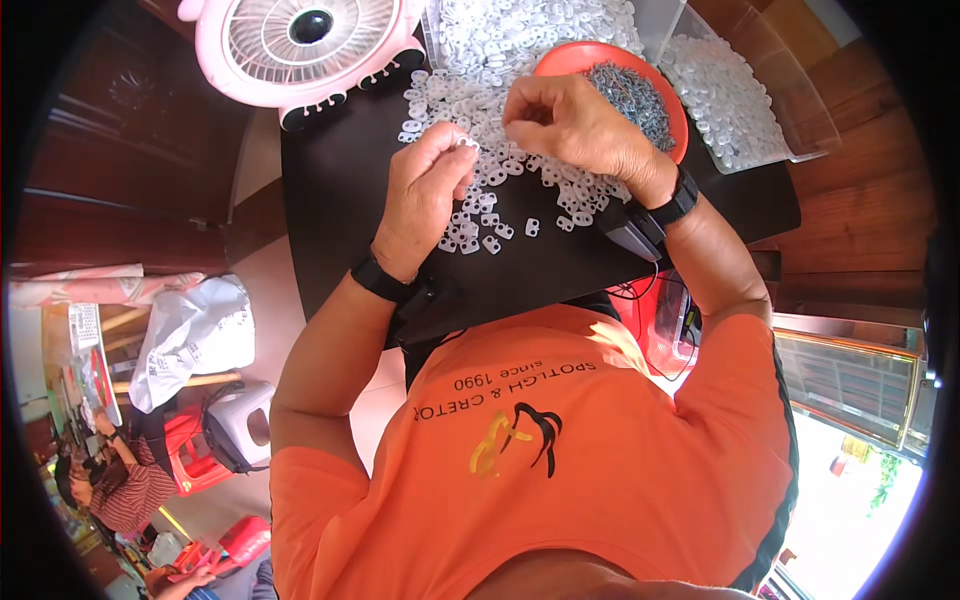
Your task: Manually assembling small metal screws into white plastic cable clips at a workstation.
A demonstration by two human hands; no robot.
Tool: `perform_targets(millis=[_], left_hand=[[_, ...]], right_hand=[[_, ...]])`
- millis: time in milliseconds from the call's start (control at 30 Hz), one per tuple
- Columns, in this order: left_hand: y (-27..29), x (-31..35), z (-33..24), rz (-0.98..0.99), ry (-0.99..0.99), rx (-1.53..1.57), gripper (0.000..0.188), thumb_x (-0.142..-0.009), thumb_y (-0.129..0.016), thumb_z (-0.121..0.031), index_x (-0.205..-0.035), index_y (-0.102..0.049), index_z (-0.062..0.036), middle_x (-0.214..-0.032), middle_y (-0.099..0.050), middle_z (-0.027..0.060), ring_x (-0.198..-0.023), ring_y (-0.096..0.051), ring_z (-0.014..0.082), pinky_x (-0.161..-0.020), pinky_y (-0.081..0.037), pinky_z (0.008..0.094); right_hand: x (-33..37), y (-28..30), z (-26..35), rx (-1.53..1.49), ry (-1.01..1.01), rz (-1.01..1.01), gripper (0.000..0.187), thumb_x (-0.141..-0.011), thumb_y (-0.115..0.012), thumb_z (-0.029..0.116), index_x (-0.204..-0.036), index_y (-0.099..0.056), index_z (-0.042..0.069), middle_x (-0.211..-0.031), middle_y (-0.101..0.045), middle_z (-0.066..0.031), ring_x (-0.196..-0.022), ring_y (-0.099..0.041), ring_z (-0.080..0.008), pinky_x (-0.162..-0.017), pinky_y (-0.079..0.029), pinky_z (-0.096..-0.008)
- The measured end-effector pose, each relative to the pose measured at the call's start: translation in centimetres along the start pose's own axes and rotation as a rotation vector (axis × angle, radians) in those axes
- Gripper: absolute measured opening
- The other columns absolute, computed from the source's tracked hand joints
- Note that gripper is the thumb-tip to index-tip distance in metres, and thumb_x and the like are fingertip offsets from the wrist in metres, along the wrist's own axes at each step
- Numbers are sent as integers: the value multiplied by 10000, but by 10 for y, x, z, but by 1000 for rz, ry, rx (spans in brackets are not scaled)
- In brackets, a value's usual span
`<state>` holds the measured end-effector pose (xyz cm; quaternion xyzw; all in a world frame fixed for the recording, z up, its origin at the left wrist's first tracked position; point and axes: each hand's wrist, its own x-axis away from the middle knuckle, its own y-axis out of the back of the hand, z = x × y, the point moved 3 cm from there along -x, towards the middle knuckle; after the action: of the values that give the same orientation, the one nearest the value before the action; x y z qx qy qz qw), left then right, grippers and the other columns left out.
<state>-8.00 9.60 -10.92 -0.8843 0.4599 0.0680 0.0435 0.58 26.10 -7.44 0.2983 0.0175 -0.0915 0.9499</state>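
Note:
My left hand [425, 195] is closed in a pinch on a small white plastic piece [467, 143], which shows between thumb and forefinger. Over the pile of white two-holed plastic pieces [490, 205], my right hand [575, 125] is held with its fingers curled together. Whatever it grips, if anything, is too small to make out. Just beyond and beside that hand sits an orange-red bowl [682, 130] holding many thin grey metal pins or nails [632, 95]. The hands are apart from each other, above the dark table [345, 210].
A pink fan [225, 60] stands at the table's far left. Clear plastic bins of white pieces sit at the back [650, 25] and far right [815, 150]. A grey device [632, 235] with a cable lies by my right wrist. Other people [130, 480] are at lower left.

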Motion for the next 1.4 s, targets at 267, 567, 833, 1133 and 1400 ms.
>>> perform_targets(millis=[267, 567, 833, 1133, 1400], left_hand=[[-3, -1, 5, 34, 71, -28, 128, -896, -545, -128, -841, -565, -14, -628, -513, -12, -555, -441, 45, -515, -357, 209], [-6, 1, 5, 39, 104, -32, 151, -908, -540, -146, -845, -570, -13, -640, -516, -11, -565, -444, 44, -517, -358, 203], [-8, 2, 3, 42, 120, -50, 165, -913, -528, -151, -843, -579, -11, -638, -508, -19, -560, -435, 40, -514, -352, 199], [-9, 1, 3, 50, 95, -86, 173, -913, -517, -140, -808, -563, -10, -598, -472, -26, -536, -408, 37, -494, -328, 210], [-8, 2, 4, 57, 104, -102, 184, -912, -525, -153, -794, -547, -13, -598, -455, -28, -538, -393, 36, -491, -328, 208]], right_hand=[[-6, -9, -12, -427, 48, 47, 146, -851, -628, 80, -972, -632, -1, -858, -639, -13, -773, -584, -80, -725, -482, -233], [-3, -14, -20, -554, -7, 113, 163, -912, -617, 156, -981, -640, 9, -829, -628, 5, -745, -567, -56, -695, -478, -208], [-1, -20, -19, -446, 55, 121, 152, -924, -598, 145, -950, -632, -1, -817, -608, 19, -750, -545, -50, -716, -464, -207], [2, -19, -12, -362, 77, 100, 148, -926, -590, 153, -931, -631, 10, -752, -603, 22, -705, -541, -39, -636, -446, -193], [2, -22, -17, -281, 78, 98, 155, -926, -596, 156, -903, -621, 4, -723, -572, 21, -686, -513, -48, -622, -432, -212]])
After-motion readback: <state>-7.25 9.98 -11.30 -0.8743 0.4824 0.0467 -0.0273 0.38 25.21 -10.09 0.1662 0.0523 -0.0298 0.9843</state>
